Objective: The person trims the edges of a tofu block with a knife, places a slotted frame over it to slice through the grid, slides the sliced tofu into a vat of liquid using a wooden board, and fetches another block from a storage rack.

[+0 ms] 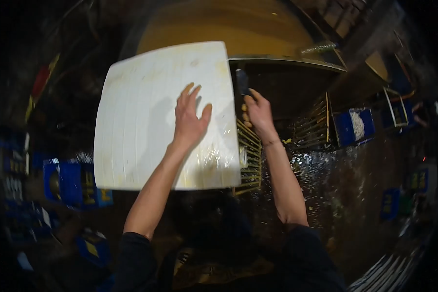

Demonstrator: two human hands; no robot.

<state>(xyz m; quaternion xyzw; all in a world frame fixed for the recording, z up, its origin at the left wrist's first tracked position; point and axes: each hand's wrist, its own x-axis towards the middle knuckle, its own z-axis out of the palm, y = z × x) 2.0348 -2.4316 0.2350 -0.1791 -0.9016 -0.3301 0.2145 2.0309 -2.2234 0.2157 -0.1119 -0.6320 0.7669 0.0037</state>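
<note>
A large white slab [141, 121] with faint ridges and yellowish stains fills the left middle of the head view. My left hand [190, 121] lies over its right half, fingers spread, casting a shadow on the surface. Just past the slab's right edge, my right hand [259, 114] is closed around a dark tool with a flat, blade-like end [242, 82]. The tool points up and away from me, close beside the slab's edge. Its grip is hidden in my fingers.
Behind the slab is a broad yellow-brown surface [224, 27] with a rim. Yellowish slatted racks [248, 163] stand beneath and right of the slab. A blue crate [348, 127] holds something white. More blue crates [68, 182] stand at left. The floor [321, 180] glistens wet.
</note>
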